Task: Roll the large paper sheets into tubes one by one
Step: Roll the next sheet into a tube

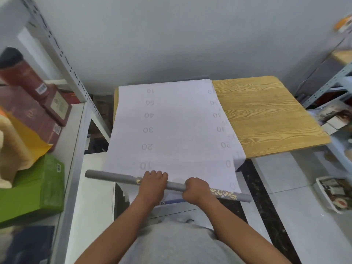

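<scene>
— Grey tube under both fists: what is it doing there?

— It is sitting across the near end of the paper sheet, which is lying printed-side down on the wooden table and hanging off the edge toward the person. The left hand is curling fully closed around the tube's middle; the right hand is clenching it just beside, toward the patterned end.

— And the paper relative to the fingers?

— It is stretching away beyond the knuckles, with its near edge passing beneath them; whether the fingertips are pinching that edge I cannot tell.

— How is it going to handle?

— Lightly and limply, I am guessing: thin, easy to crease, prone to skewing. Spreading the hands wider along the tube is looking wiser, so both margins are winding evenly.
</scene>
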